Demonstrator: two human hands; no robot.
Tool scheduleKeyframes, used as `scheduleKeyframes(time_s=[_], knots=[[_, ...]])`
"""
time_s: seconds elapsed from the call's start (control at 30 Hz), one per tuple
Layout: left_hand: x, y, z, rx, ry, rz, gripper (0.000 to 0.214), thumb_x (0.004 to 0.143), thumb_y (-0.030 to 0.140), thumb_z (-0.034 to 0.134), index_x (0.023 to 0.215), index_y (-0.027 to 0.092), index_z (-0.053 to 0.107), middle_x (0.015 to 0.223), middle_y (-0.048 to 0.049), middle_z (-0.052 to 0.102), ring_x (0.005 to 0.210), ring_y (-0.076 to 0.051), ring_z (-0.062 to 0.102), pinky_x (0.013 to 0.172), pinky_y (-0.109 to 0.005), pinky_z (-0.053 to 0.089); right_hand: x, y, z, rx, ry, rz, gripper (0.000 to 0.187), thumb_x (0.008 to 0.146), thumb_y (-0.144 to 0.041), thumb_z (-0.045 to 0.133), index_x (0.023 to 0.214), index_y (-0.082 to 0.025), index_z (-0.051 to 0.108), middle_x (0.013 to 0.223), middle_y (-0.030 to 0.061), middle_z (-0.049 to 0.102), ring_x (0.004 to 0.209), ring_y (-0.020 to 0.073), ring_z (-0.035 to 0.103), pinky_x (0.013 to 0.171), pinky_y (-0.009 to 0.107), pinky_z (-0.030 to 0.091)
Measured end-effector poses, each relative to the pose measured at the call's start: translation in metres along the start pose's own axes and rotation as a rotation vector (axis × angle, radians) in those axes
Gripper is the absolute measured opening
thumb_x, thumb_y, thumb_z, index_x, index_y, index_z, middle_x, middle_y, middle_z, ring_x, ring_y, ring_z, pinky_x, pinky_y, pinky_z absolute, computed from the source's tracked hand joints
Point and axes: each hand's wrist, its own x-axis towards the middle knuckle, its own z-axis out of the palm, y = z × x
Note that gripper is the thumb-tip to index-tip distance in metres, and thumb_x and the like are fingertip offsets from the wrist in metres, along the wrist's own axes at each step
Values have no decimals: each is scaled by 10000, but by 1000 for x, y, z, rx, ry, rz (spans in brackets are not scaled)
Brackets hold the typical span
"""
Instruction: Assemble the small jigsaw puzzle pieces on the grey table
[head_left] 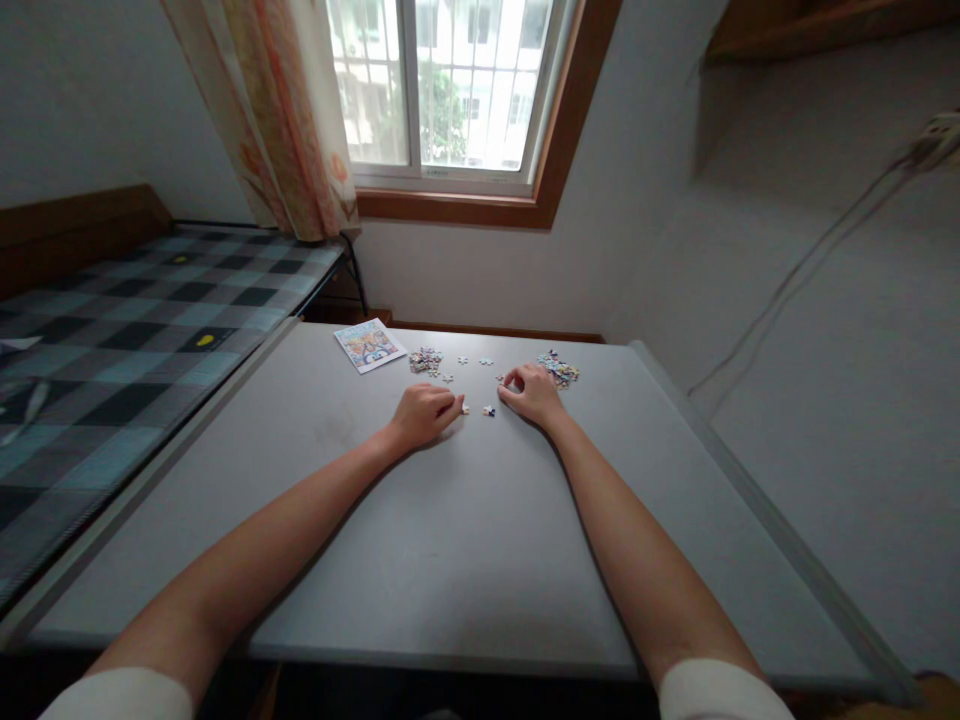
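My left hand [426,414] rests low over the table with its fingers curled together, the tips on a small jigsaw puzzle piece [466,409]. To its right, my right hand [532,393] is closed in a pinch, with a puzzle piece [500,378] at its fingertips; the fingers partly hide it. Between the hands lies a white and dark puzzle piece [489,411]. Farther back are two loose pale pieces, one puzzle piece [463,360] left of the other puzzle piece [486,362]. A pile of puzzle pieces [558,368] sits just beyond my right hand.
Another pile of puzzle pieces [425,360] lies at the back left, beside a printed picture card [370,345]. The grey table [420,540] stands between a bed with a checked cover [150,330] and the right wall. A window [450,90] is ahead.
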Motion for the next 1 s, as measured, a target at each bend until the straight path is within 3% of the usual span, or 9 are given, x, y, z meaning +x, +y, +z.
scheduleKeyframes(time_s=[0.23,0.3,0.4,0.47,0.6,0.77,1.0], knots=[[1,-3,-3,26,24,-38,473,957,300,430,500,178,457,490,7,485,478,-108,412,559,-274,304,0,0,-1,0,0,-10,171,767,-369,606,800,-213,667,839,53,609,868,235,503,828,362,356],[4,-9,-9,45,68,-152,426,945,311,443,545,179,504,535,-2,516,514,-116,453,577,-269,329,0,1,0,1,2,-15,174,771,-371,598,801,-213,664,836,53,607,865,235,504,825,361,357],[8,-24,-19,67,134,-417,239,916,293,470,781,174,627,749,-36,628,635,-144,562,644,-271,404,0,1,0,6,10,-24,181,772,-373,592,814,-209,657,832,54,607,859,234,508,819,357,359],[8,-37,-23,125,103,-527,196,892,285,500,955,167,643,955,-80,663,797,-192,622,749,-306,444,0,0,-1,16,19,-30,189,769,-369,595,845,-205,650,827,50,609,849,230,513,811,351,360],[1,-55,-22,266,-47,-675,375,869,272,511,1218,141,558,1221,-144,626,1124,-293,575,949,-410,409,0,0,-1,40,35,-36,204,759,-361,603,883,-203,635,810,41,610,837,226,517,793,337,358],[-4,-57,-15,322,-108,-693,480,897,348,467,1337,158,485,1386,-154,532,1273,-317,481,1084,-517,272,0,0,0,43,36,-36,194,758,-358,604,870,-203,633,807,40,608,836,226,520,783,332,356],[-4,-50,-14,408,-133,-709,485,900,391,442,1320,160,511,1243,-174,624,1118,-345,567,1029,-555,287,0,0,1,40,29,-48,184,762,-356,601,866,-206,629,804,42,614,820,221,519,779,331,360]])
